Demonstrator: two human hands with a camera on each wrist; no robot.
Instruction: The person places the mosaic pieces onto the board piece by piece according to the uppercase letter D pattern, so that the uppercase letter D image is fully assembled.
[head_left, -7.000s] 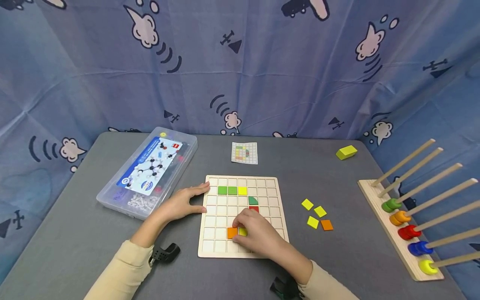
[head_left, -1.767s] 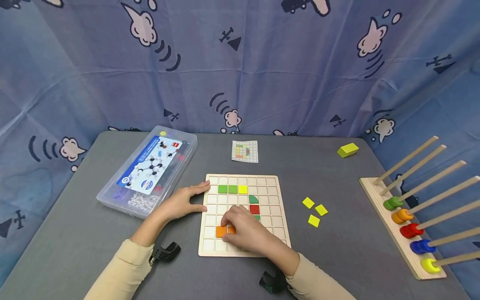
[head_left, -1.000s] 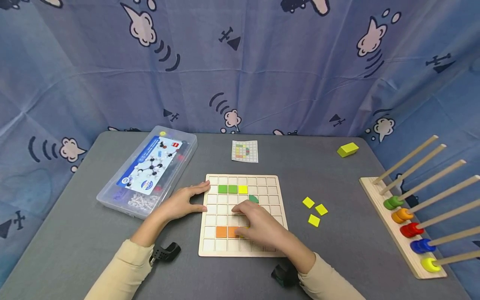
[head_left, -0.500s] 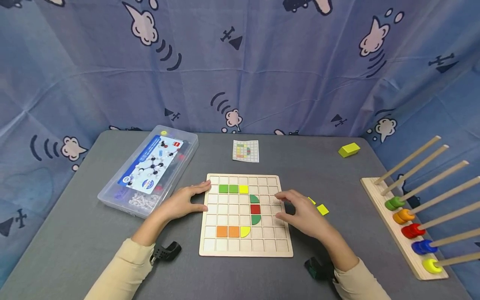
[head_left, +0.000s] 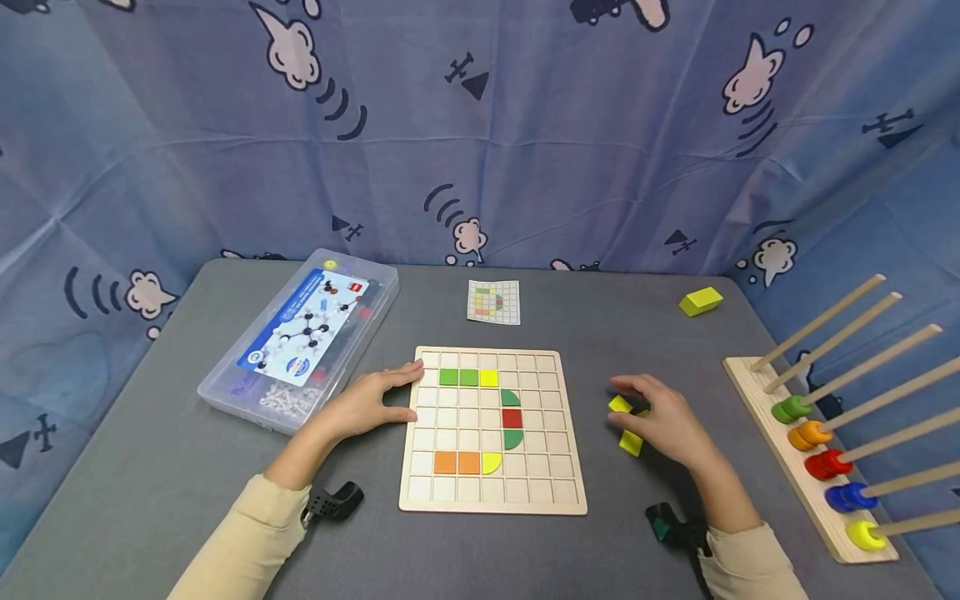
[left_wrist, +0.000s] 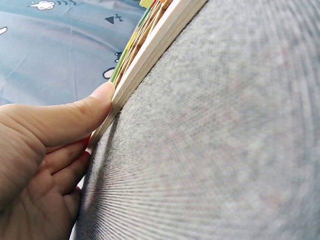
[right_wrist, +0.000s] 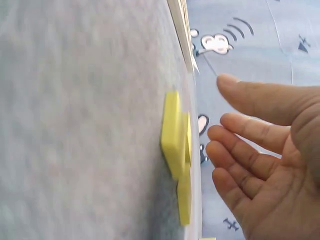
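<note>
A wooden grid board (head_left: 540, 467) lies flat on the grey table. My left hand (head_left: 369, 403) rests its fingertips and thumb against the board's left edge; in the left wrist view the thumb (left_wrist: 75, 117) lies straight along the rim. On the board are two green squares (head_left: 458, 377), a yellow square (head_left: 489, 378), two green quarter-circles (head_left: 511, 398), a red square (head_left: 512, 418), two orange squares (head_left: 457, 462) and a yellow quarter-circle (head_left: 491, 463). My right hand (head_left: 675, 425) hovers, fingers apart, over loose yellow square tiles (head_left: 631, 443), partly hiding them. It holds nothing.
A printed pattern card (head_left: 493, 302) lies behind the board. To the left sits a clear plastic case (head_left: 292, 333). A yellow block (head_left: 701, 301) lies at the back right, near a wooden peg stand (head_left: 810, 475) with coloured rings on its posts.
An orange tile from the right has joined the other on the board. My right hand has left the board and moved right to the yellow tiles. The left hand stays put.
</note>
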